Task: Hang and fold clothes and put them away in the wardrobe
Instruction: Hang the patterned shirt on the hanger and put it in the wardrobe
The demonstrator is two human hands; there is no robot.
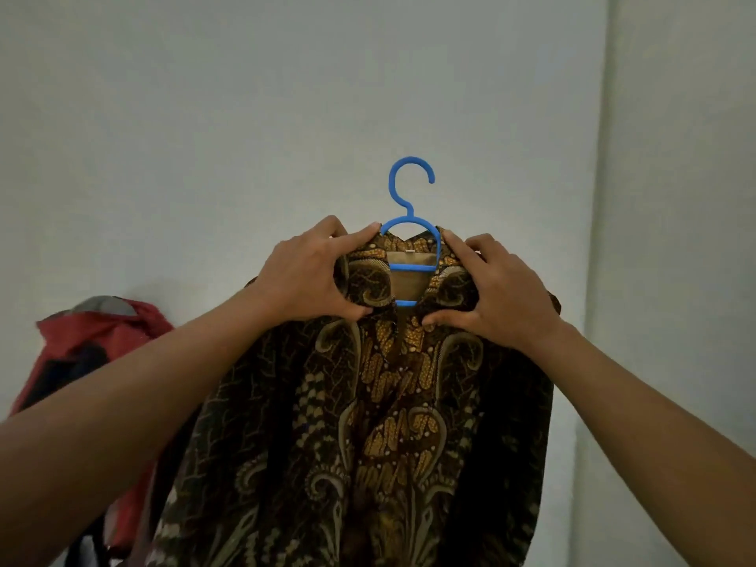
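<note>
Holding a shirt on a hanger up before the wall. Gripping the collar's left side with the left hand, thumb underneath, fingers curled over the top. Pinching the right side with the right hand, same way. Above and between the two, poking up free, the hook. Down low on the left, a red bag.

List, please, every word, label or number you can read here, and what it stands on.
No text can be read.
Small pale tag inside the collar of the batik shirt: too small to read.
Blue hanger and red bag: no visible writing.
</note>
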